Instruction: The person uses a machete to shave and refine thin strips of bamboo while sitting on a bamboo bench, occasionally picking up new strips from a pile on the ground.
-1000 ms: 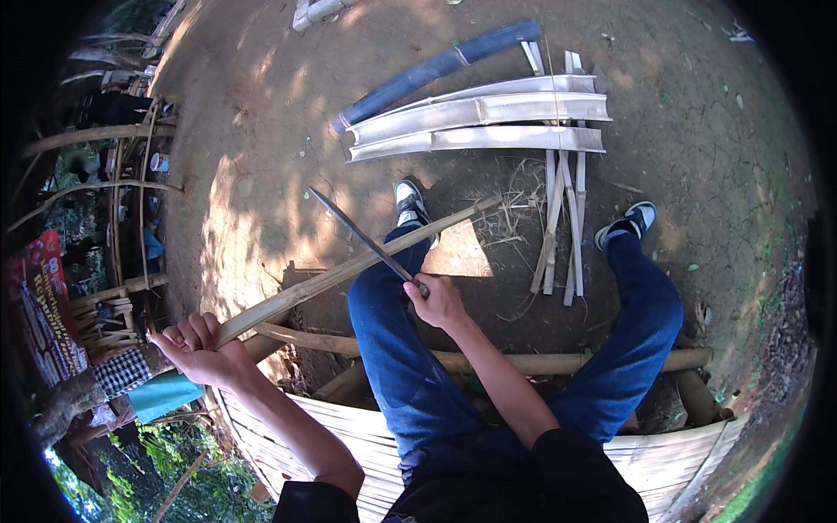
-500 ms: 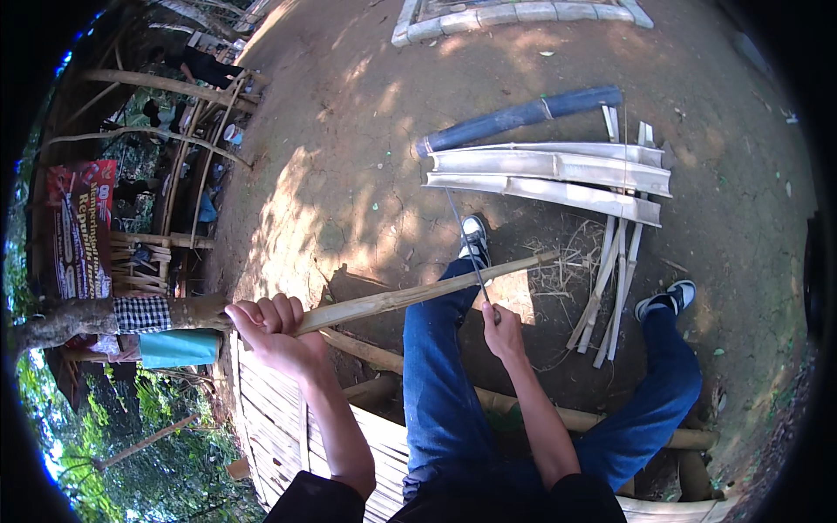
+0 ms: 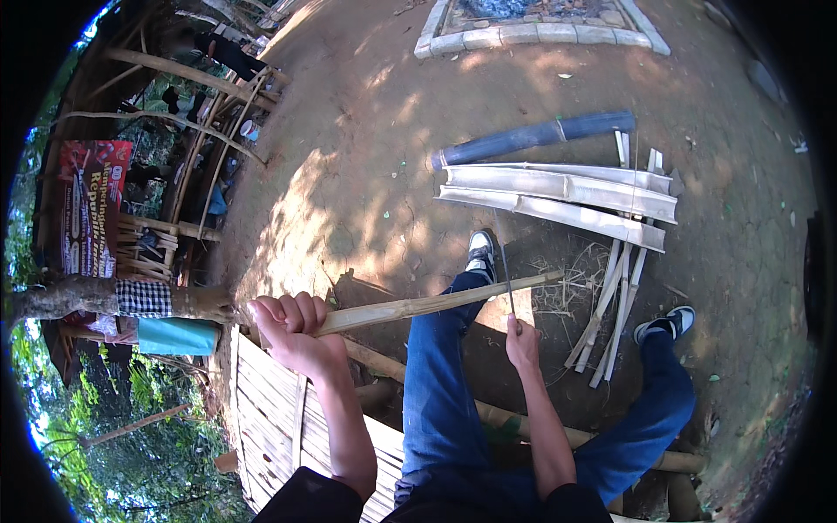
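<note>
My left hand [image 3: 298,333] is closed around the near-left end of a long pale bamboo strip [image 3: 408,308]. The strip slants up to the right across my thigh, its free tip above a patch of shavings. In my right hand [image 3: 523,344] is the handle of a long, thin-bladed knife [image 3: 506,268], its blade pointing away from me. Blade and strip cross near the strip's right end; whether the edge bites into it I cannot tell.
Pale split bamboo halves [image 3: 571,189] lie ahead beside a dark bamboo pole [image 3: 540,139]. Thin strips [image 3: 615,301] and curly shavings [image 3: 567,292] are on the ground by my feet. A slatted bamboo seat [image 3: 270,410] extends left. At the far left are a person [image 3: 228,54] and a red banner [image 3: 91,209].
The knife and my right hand have shifted right along the strip, closer to its tip. My left hand keeps its hold. The whole view has tilted slightly, showing more of the ground ahead.
</note>
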A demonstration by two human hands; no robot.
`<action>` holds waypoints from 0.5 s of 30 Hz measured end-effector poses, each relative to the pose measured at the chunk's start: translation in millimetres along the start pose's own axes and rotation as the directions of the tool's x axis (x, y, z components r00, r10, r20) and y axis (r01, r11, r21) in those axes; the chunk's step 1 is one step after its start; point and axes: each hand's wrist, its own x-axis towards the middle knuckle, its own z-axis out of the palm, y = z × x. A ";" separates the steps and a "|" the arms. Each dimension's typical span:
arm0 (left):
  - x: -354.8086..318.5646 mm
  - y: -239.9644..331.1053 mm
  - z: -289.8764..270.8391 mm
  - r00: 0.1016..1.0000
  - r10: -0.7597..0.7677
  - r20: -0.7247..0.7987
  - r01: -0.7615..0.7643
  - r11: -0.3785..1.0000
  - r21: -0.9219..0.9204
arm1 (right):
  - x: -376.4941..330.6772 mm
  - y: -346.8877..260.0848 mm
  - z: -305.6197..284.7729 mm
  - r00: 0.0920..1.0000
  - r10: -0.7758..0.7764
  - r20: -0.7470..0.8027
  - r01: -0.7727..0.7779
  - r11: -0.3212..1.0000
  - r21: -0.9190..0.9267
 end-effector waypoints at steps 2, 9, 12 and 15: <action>-5.5 2.6 2.1 1.000 0.010 0.008 -0.010 1.000 -0.022 | 0.3 4.9 1.5 1.000 -0.010 0.004 0.009 0.998 0.055; -2.8 -3.1 14.1 0.997 0.018 0.078 -0.015 0.999 -0.033 | -20.8 -62.5 1.8 0.932 -0.359 0.046 0.329 0.893 0.309; 0.5 -2.2 13.0 0.996 0.009 0.085 -0.005 0.999 -0.043 | -23.4 -65.5 6.6 0.912 -0.408 0.029 0.377 0.867 0.326; 2.3 -4.9 20.9 0.998 0.003 0.059 -0.002 1.000 -0.018 | 7.9 12.9 35.8 0.968 -0.243 -0.065 0.251 0.914 0.319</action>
